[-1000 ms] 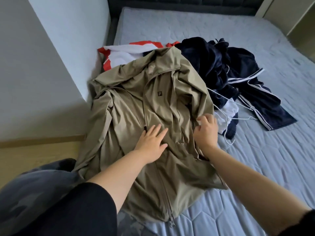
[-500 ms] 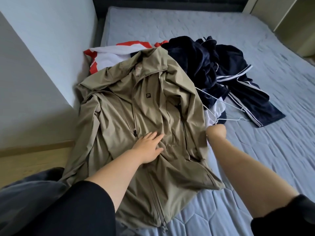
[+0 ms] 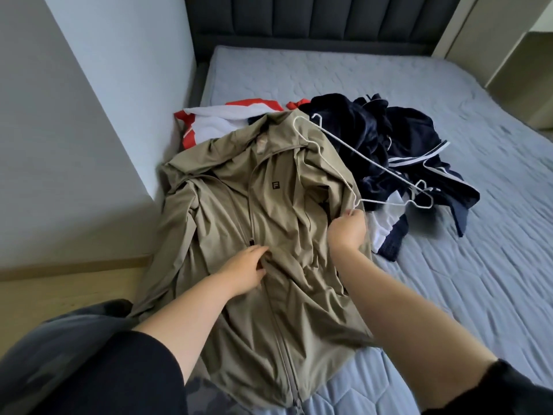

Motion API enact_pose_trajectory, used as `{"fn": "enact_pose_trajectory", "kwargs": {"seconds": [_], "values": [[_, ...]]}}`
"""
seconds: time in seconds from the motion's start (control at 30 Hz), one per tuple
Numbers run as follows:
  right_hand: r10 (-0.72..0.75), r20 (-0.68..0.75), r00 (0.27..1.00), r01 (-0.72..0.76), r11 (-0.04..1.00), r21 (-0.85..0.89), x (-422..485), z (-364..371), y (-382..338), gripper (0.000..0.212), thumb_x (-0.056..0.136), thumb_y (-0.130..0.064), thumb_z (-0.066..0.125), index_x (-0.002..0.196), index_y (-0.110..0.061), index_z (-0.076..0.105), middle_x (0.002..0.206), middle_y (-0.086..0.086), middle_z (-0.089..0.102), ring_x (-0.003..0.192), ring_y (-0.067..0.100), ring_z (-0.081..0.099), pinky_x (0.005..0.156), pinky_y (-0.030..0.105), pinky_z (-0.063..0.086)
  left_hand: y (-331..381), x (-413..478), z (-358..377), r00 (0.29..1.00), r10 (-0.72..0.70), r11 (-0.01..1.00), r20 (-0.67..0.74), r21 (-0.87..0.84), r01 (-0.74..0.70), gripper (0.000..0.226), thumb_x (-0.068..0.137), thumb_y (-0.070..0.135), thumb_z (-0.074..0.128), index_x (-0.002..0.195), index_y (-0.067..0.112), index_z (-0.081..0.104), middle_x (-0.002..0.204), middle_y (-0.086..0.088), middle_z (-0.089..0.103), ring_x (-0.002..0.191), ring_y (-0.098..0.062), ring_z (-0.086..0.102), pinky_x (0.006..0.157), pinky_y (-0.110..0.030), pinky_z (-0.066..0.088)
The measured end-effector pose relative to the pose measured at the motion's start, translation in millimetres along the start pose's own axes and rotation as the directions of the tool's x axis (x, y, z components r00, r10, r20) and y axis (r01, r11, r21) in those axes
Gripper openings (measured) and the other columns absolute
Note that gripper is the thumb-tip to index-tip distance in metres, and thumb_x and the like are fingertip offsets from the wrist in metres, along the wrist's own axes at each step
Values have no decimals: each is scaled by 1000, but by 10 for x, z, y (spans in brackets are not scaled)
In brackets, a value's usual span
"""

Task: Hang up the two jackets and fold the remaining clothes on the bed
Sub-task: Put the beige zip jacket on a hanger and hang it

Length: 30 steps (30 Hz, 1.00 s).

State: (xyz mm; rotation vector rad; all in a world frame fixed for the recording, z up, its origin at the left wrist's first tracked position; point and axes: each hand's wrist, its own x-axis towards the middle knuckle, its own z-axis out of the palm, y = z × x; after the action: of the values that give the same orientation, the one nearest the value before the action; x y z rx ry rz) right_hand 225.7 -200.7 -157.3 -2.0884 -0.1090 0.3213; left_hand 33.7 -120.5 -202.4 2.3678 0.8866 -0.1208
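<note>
Khaki jacket (image 3: 269, 235) lies face up, zipped partway, at the bed's (image 3: 449, 295) near left edge, collar toward 12 o'clock, hem hanging toward the viewer. Right hand (image 3: 347, 232) fingers pinched closed on the end of a white wire hanger (image 3: 338, 166); a second hanger (image 3: 419, 190) looks tangled with it at 3 o'clock over the navy jacket (image 3: 389, 145). Left hand (image 3: 245, 271) rests on the zipper line, fingers loosely curled into the fabric at the placket. Step judged: getting one hanger free, then into the jacket. Do it well: shake the hangers apart first, unzip further with the left, feed one hanger arm into a shoulder, then the other. Red-white garment (image 3: 215, 121) at 11 o'clock waits for folding.
</note>
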Motion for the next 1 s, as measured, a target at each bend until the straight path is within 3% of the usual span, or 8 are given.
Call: {"fn": "enact_pose_trajectory", "kwargs": {"seconds": [0.1,0.23,0.3,0.47,0.6,0.73,0.9,1.0], "values": [[-216,69,974,223,965,-141,-256,208,-64,30,97,-13,30,118,-13,51,111,10,62,98,29,54,74,31,36,-140,-188,-130,951,29,998,-309,-43,-44,53,87,4,50,139,15,45,146,-4,39,134,-22,37,111,-31,29],[-467,288,836,545,770,-332,-503,414,-147,21,96,-15,33,105,-13,52,92,14,66,87,38,57,64,35,33,-229,-352,-450,708,173,983,-684,170,-76,58,68,-11,60,124,3,59,132,-19,51,119,-39,50,100,-47,41],[-570,372,732,681,606,-411,-595,461,-184,21,92,-10,35,103,-11,53,84,14,66,79,38,58,60,34,31,-283,-374,-623,645,199,970,-738,244,-19,62,66,-11,63,127,1,57,134,-23,49,122,-43,48,101,-54,40],[-840,412,352,888,160,-432,-824,419,-363,15,62,-2,46,67,-8,58,51,6,55,44,30,53,41,24,30,-451,-409,-762,746,7,949,-666,240,205,67,84,9,60,145,13,33,148,-11,37,141,-30,24,114,-50,19],[-939,340,53,946,-61,-317,-927,483,-505,12,58,0,55,54,-11,51,50,4,49,50,26,50,46,26,36,-511,-452,-808,687,12,993,-727,89,76,17,81,16,65,87,3,72,77,-17,66,79,-38,62,70,-42,48],[-973,200,113,969,63,-241,-899,568,-654,37,78,-27,65,109,-7,62,108,13,59,103,29,49,89,40,38,-558,-469,-879,688,-179,982,-703,-81,173,23,91,23,59,79,5,67,76,-20,66,74,-39,60,61,-38,42],[-875,128,467,876,477,67,-929,611,-937,75,78,-28,74,137,0,37,140,17,40,132,27,32,112,45,27,-621,-484,-1049,519,-198,980,-832,-185,78,21,85,7,56,70,-4,66,57,-24,57,52,-39,56,51,-42,47],[-854,341,393,914,404,-40,-898,740,-1060,79,81,-38,69,143,-5,32,150,13,29,142,26,18,118,45,13,-582,-483,-1151,441,-62,998,-895,-66,6,22,76,2,60,55,-1,57,45,-15,46,40,-31,46,42,-32,41]]}}
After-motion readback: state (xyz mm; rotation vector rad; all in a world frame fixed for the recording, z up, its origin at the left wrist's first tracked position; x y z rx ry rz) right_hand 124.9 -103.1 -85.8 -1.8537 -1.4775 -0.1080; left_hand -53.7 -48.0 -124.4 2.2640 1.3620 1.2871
